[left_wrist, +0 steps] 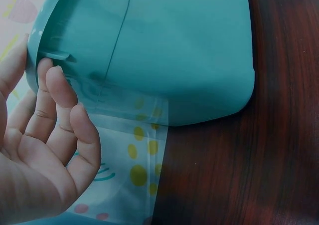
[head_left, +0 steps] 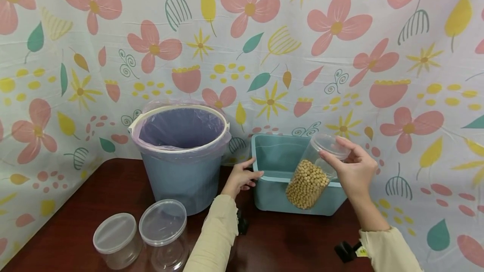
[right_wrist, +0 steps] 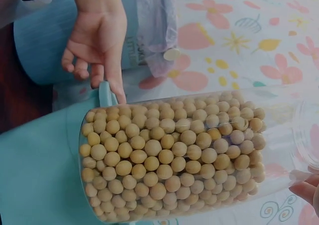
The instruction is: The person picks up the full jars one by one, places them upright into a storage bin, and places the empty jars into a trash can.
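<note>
My right hand (head_left: 356,171) holds a clear plastic jar (head_left: 308,184) by its lidded top, thumb on one side and fingers on the other. Round tan soybeans (right_wrist: 164,160) fill its lower part. The jar tilts, its base leaning left, and overlaps the front wall of a teal plastic bin (head_left: 270,194) in the head view. At the bin's left end, my left hand (head_left: 240,178) grips the rim, with the thumb over the edge and the curled fingers beneath the lip (left_wrist: 34,50).
Left of the bin stands a blue bucket (head_left: 181,179) lined with a thin purple bag. Two clear lidded jars, a shorter one (head_left: 117,238) and a taller one (head_left: 164,230), stand at the front left of the dark wooden table (head_left: 287,247). A flowered cloth (head_left: 249,53) hangs behind.
</note>
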The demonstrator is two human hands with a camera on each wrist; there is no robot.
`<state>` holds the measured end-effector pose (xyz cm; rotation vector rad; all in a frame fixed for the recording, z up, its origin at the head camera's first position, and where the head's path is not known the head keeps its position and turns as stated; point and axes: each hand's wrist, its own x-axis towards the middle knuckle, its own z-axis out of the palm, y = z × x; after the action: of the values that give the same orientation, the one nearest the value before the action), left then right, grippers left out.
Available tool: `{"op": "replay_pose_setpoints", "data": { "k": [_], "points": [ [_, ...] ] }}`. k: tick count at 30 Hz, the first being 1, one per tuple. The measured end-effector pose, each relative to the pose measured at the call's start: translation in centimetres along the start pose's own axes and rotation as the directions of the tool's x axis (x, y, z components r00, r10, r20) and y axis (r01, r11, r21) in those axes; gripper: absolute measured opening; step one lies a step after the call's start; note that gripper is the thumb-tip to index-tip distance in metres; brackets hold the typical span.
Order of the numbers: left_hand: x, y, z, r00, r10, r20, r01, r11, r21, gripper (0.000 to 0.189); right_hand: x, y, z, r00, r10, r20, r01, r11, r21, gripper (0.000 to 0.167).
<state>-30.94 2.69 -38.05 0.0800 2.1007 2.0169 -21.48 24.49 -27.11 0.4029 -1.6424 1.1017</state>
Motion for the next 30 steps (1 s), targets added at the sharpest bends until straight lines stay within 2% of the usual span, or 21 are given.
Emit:
{"op": "replay_pose_setpoints", "data": {
  "k": [4, 9, 10, 12, 17, 19, 22, 25, 30],
  "points": [
    [0.1, 0.0, 0.0, 1.0, -0.005, 0.001, 0.005, 1.0, -0.001, 0.062, 0.6, 1.4, 0.1, 1.0, -0.007, -0.027, 0.008, 0.999, 0.043, 0.039],
    [0.2, 0.0, 0.0, 1.0, -0.004, 0.004, 0.004, 1.0, -0.001, 0.063, 1.1, 6.7, -0.2, 0.999, -0.022, -0.04, 0.027, 0.992, 0.127, 0.042],
    [0.2, 0.0, 0.0, 1.0, -0.003, 0.004, 0.003, 1.0, -0.002, 0.063, 1.3, 7.1, -0.2, 0.999, -0.002, -0.039, 0.007, 0.991, 0.133, 0.043],
    [0.2, -0.1, 0.0, 1.0, -0.004, 0.004, 0.004, 1.0, -0.005, 0.063, 1.6, 8.1, 0.0, 0.999, -0.017, -0.049, 0.023, 0.991, 0.133, 0.044],
    [0.1, 0.0, 0.0, 1.0, -0.009, 0.005, 0.009, 1.0, -0.007, 0.063, 2.3, 3.7, 1.1, 0.998, 0.03, -0.053, -0.031, 1.0, -0.004, 0.042],
    [0.1, 0.0, -0.1, 1.0, -0.007, 0.005, 0.007, 1.0, -0.004, 0.063, 2.5, 1.8, 1.7, 0.995, 0.087, -0.05, -0.089, 0.996, -0.028, 0.042],
    [0.1, 0.0, -0.1, 1.0, -0.006, 0.005, 0.006, 1.0, -0.002, 0.062, 2.6, 0.8, 2.5, 0.99, 0.13, -0.06, -0.13, 0.991, -0.005, 0.043],
    [0.1, 0.0, -0.1, 1.0, -0.007, 0.005, 0.007, 1.0, 0.0, 0.062, 2.6, 1.1, 3.1, 0.991, 0.111, -0.07, -0.111, 0.994, 0.01, 0.045],
    [0.1, 0.0, 0.0, 1.0, -0.011, 0.001, 0.011, 1.0, -0.001, 0.062, 2.2, 4.3, 4.3, 0.987, 0.079, -0.143, -0.071, 0.996, 0.058, 0.044]
  ]
}}
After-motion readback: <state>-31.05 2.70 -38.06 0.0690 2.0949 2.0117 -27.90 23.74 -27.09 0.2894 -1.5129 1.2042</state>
